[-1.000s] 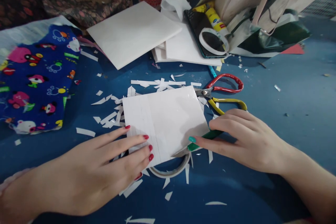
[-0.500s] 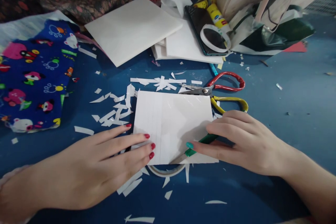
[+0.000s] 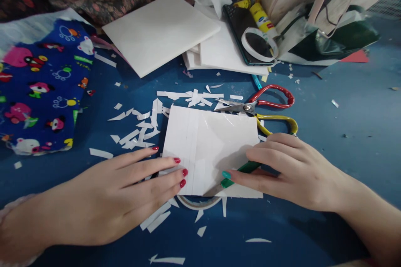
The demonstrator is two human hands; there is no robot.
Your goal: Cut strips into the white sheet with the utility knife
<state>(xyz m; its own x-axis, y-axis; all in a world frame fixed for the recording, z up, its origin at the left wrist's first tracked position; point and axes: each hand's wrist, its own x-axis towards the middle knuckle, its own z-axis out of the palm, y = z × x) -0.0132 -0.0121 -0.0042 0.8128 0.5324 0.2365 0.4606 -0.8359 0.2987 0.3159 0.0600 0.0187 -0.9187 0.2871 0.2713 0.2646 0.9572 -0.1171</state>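
Note:
A white sheet of card lies flat on the blue table, partly over a ring-shaped roll of tape. My left hand rests with fingers stretched out, its fingertips on the card's left part. Between thumb and fingers of my right hand is a green-handled craft knife. Its thin blade lies low at the card's lower edge, and whether it cuts in I cannot tell. Scissors with one red and one yellow handle lie open just beyond the card, near my right fingers.
White paper scraps are scattered round the card. Behind lie a white panel, a phone with a white tape roll on it, and a yellow glue stick. Blue printed cloth is at left, a paper bag at back right.
The card has turned slightly, its far edge shifting a little to the right. Both hands keep nearly the same place, with the knife still in my right hand.

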